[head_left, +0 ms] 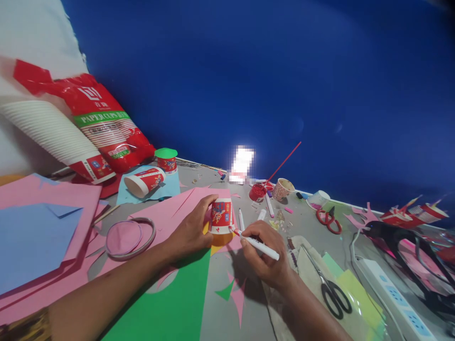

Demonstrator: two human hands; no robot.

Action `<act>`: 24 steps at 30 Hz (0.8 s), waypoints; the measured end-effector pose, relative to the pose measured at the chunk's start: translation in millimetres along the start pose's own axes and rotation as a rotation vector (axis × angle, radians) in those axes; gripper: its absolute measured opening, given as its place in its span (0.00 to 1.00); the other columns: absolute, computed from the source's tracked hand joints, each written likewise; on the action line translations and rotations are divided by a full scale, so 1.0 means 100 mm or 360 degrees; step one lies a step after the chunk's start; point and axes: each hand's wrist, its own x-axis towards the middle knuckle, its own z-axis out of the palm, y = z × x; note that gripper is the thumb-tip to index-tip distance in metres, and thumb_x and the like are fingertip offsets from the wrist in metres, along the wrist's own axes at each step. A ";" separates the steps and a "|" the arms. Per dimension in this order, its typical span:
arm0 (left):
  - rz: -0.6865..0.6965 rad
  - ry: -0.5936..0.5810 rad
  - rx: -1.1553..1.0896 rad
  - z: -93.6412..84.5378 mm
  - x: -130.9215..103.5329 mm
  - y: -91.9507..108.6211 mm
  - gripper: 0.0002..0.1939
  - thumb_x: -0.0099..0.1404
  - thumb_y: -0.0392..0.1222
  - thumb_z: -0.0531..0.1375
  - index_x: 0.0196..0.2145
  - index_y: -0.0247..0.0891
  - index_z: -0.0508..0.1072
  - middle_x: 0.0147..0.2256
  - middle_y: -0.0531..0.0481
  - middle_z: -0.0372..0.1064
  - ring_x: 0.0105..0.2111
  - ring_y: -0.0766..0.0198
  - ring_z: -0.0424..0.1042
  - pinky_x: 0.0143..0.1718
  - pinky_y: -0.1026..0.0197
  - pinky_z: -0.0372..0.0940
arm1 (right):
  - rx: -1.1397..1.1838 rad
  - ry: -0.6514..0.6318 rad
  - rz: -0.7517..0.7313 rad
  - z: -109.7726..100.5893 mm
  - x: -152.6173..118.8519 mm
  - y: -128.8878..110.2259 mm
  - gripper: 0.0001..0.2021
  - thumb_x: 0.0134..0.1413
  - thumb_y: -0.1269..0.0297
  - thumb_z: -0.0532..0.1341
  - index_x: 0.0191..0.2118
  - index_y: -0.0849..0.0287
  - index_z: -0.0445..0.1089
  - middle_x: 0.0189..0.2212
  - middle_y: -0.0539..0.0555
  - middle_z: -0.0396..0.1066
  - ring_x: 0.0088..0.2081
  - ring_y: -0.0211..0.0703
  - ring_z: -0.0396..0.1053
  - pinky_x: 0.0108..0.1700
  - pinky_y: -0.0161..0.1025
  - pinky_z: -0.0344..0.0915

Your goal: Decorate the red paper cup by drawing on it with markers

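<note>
1. A deep blue backdrop (249, 71) fills the upper centre and upper right of the frame.
2. A grey desk (220, 324) stretches across the lower half, scattered with craft materials.
3. Large paper sheets cover its left side: pink (167, 213) near the centre, blue (31, 246) at the left edge, green (170, 308) at lower centre.
4. At upper left, a long stack of white paper cups (46, 132) leans beside a red bag marked "PAPER CUPS" (106, 128).
5. The person's left hand (194, 225) reaches to the centre, its fingers parted to the width of a cup and curved around that cup's left side.
6. The right hand (265, 253), just right of centre, has its fingers closed in a writing grip around a white marker.
7. A white power strip (394, 298) lies at lower right, with black-handled scissors (324, 282) to its left.
8. The held red-and-white paper cup (221, 215) is at the middle of the frame, slightly below centre.
9. The white marker (261, 247) points at the cup's lower right edge; I cannot tell whether they touch.
10. A small green scrap (225, 291) lies below the cup.
</note>
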 end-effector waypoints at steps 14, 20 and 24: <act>-0.0093 -0.0005 -0.0004 0.01 0.00 0.03 0.48 0.54 0.49 0.74 0.67 0.41 0.58 0.67 0.37 0.64 0.66 0.43 0.67 0.67 0.43 0.64 | 0.0041 -0.0013 0.0009 -0.02 -0.01 -0.01 0.05 0.59 0.73 0.60 0.36 0.55 0.70 0.27 0.49 0.73 0.27 0.39 0.70 0.31 0.37 0.63; -0.0060 -0.0037 -0.0029 0.00 0.01 0.05 0.47 0.54 0.48 0.71 0.68 0.41 0.57 0.69 0.36 0.61 0.68 0.42 0.65 0.68 0.41 0.62 | 0.0063 -0.0029 0.0012 0.01 0.00 -0.01 0.05 0.61 0.72 0.60 0.37 0.55 0.71 0.27 0.50 0.73 0.28 0.40 0.70 0.31 0.37 0.63; -0.0056 -0.0007 0.0002 0.01 0.00 0.03 0.46 0.55 0.47 0.71 0.68 0.42 0.58 0.68 0.38 0.63 0.68 0.43 0.65 0.69 0.41 0.61 | 0.0009 0.0008 0.0060 -0.01 -0.01 0.01 0.04 0.60 0.72 0.60 0.35 0.55 0.70 0.26 0.49 0.72 0.27 0.40 0.69 0.30 0.37 0.63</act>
